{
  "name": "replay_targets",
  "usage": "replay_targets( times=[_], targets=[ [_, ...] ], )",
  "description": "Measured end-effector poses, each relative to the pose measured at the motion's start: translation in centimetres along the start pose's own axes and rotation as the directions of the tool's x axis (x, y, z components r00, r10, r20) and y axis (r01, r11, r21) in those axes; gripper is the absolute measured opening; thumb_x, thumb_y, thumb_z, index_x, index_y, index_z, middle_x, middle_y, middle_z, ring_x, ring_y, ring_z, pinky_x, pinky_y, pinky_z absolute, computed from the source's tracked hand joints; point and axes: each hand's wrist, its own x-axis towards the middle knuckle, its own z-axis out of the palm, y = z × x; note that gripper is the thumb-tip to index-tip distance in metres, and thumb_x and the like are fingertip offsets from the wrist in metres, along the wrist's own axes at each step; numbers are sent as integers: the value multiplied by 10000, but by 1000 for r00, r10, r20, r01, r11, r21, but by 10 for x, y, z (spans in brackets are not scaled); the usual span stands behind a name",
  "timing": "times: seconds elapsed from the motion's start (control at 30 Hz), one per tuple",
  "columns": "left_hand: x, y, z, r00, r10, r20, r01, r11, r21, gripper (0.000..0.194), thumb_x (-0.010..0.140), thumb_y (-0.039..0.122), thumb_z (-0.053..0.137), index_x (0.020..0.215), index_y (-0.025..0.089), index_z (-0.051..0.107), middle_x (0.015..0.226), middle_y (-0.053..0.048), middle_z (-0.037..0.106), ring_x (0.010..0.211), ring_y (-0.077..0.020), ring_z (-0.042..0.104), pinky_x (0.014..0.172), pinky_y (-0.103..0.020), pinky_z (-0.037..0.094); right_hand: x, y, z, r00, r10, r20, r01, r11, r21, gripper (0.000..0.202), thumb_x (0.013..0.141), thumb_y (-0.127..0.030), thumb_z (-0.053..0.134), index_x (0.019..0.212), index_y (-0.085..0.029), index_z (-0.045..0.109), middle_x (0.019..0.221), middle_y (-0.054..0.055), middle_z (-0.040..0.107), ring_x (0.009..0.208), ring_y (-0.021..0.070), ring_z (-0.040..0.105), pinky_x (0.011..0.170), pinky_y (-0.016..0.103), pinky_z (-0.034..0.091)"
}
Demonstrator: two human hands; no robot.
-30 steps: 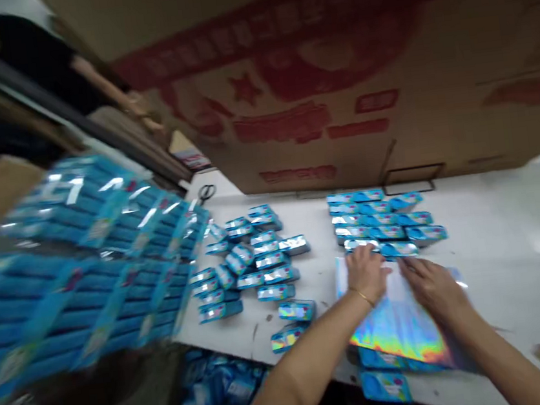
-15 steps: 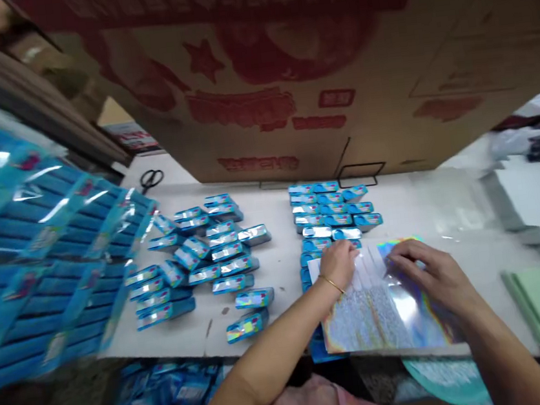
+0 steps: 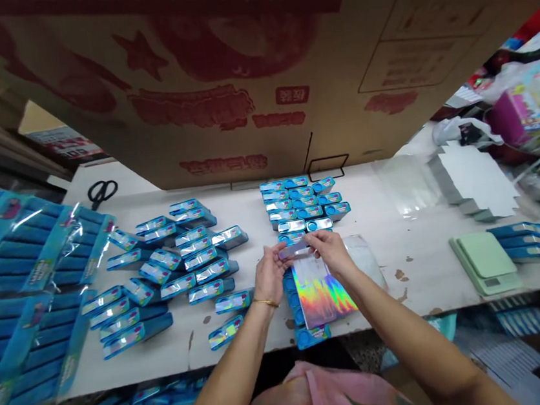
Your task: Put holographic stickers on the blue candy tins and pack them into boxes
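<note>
Between my two hands, a small shiny strip (image 3: 295, 250) is held level over the near end of the blue boxes. My right hand (image 3: 331, 252) pinches its right end. My left hand (image 3: 269, 277), palm partly turned up, has its thumb and fingertips at the left end. Under the strip lies a rainbow-reflecting holographic sheet (image 3: 322, 294), tilted on the table and partly covering a column of blue boxes (image 3: 293, 300). Beyond my fingers, more small blue boxes (image 3: 306, 202) stand in tight rows.
Loose blue boxes (image 3: 192, 250) are scattered on the left, beside wrapped blue packs (image 3: 22, 256) and black scissors (image 3: 102, 192). A large carton (image 3: 243, 134) walls off the back. To the right are a clear plastic sheet (image 3: 407, 187), white card stack (image 3: 477, 179) and green scale (image 3: 486, 262).
The strip has come off the holographic sheet and is now between my hands. My right hand has moved left, close to my left hand. The camera view has shifted right.
</note>
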Motion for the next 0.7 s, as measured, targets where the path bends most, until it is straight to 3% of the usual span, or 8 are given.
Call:
replay_targets(
  times=[0.1,0.2,0.4,0.57,0.7],
  targets=[
    [10,2,-9,998,45,-45,-40,995,95,455,543,366,701,914,131,585,732,-12,617,609,-87,559,610,-223,427,6,16,12,998,16,-55,-13,998,54,242,570,-361,634,670,-140,623,523,-22,561,455,89,459,428,202,327],
    [30,-1,-18,990,113,-85,-92,971,220,428,518,263,699,905,127,575,661,21,597,557,-70,539,586,-210,421,12,32,24,990,-54,-132,57,998,24,194,572,-320,622,668,-152,627,620,1,619,558,121,531,547,236,409],
    [66,-7,-34,964,265,-39,-216,856,469,352,616,266,593,938,127,552,644,6,600,593,-109,569,645,-255,451,24,49,38,941,-263,-212,185,926,-329,170,684,-277,528,740,-163,640,693,19,629,632,139,547,651,259,425],
    [74,-12,-39,916,401,15,-320,706,632,304,646,241,560,938,159,555,716,10,576,582,-99,556,643,-248,452,27,50,37,919,-366,-144,209,765,-609,185,756,-271,480,783,-178,638,737,35,629,740,168,528,717,275,393],
    [78,-15,-39,916,401,25,-329,713,619,300,651,223,550,945,159,542,676,27,544,579,-93,546,644,-242,458,28,50,36,927,-369,-72,207,661,-721,216,807,-256,425,839,-177,624,813,52,631,814,183,508,753,286,363]
  ],
)
